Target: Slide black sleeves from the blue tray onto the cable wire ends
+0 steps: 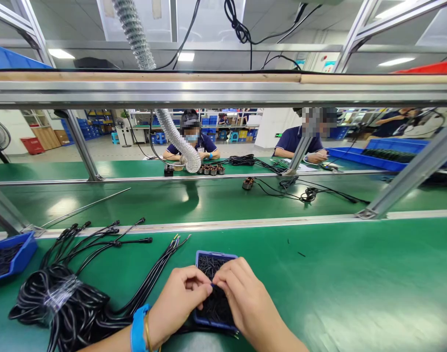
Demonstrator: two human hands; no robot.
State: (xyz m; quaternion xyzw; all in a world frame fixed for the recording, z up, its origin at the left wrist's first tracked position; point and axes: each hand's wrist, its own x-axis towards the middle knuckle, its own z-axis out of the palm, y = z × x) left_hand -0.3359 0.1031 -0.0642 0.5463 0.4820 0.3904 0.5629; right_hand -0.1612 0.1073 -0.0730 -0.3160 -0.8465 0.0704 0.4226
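My left hand [184, 298], with a blue band and a gold-coloured bangle at its wrist, is closed in a pinch. Facing it, my right hand [245, 293] pinches too, and the fingertips of both meet. A tiny dark bit shows between them, too small to name. Below both hands stands a small blue tray [216, 253] holding many short black tube pieces [213, 313], partly hidden by my fingers. Left of my left hand lies a tied bundle of black cables [67, 298], with dark connectors at some ends and bare coloured wires [177, 240] at others.
A second blue bin [23, 256] of black pieces sits at the left edge. A metal frame [223, 93] crosses above the green bench [355, 283]. Beyond it are a copper-wound coil [248, 183], cables and a flexible duct [179, 142]. Two people sit across the bench.
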